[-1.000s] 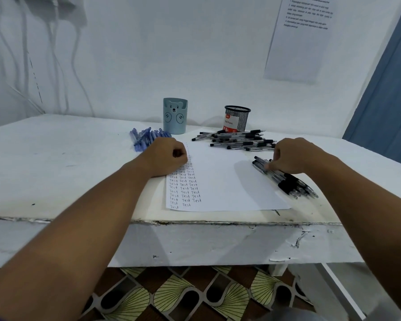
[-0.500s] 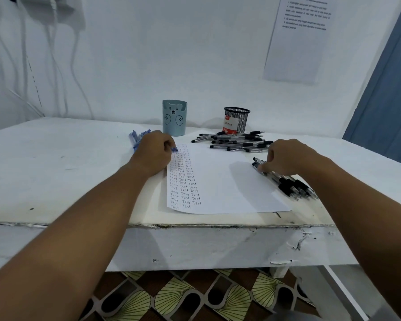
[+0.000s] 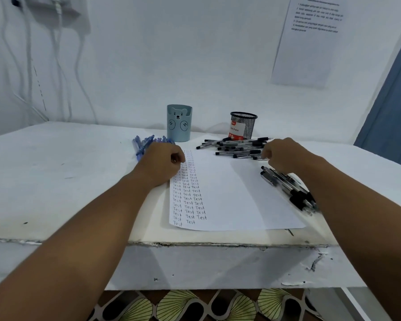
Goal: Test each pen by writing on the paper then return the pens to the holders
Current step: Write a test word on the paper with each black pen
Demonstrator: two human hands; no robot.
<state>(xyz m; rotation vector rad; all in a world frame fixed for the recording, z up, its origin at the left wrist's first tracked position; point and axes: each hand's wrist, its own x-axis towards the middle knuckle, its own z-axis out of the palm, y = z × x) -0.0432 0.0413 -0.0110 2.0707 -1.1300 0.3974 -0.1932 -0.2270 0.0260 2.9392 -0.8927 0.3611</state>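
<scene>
A white paper (image 3: 236,200) with columns of "Test" lies at the table's front. My left hand (image 3: 162,163) rests as a curled fist on the paper's top left corner, right beside the blue pens (image 3: 144,144); no pen shows in it. My right hand (image 3: 285,155) has its fingers curled down at the near edge of the far heap of black pens (image 3: 236,145); whether it grips one is hidden. A second bunch of black pens (image 3: 287,188) lies under my right wrist. Behind stand a blue bear holder (image 3: 179,122) and a black mesh holder (image 3: 243,126).
The white table (image 3: 56,181) ends at a chipped front edge (image 3: 195,244). The wall is close behind the holders, with cables (image 3: 56,54) at the left and a printed sheet (image 3: 310,40) at the right. Patterned floor shows below.
My left hand went left to the blue pens and came back to the paper's corner. My right hand shifted from the near bunch toward the far heap of black pens.
</scene>
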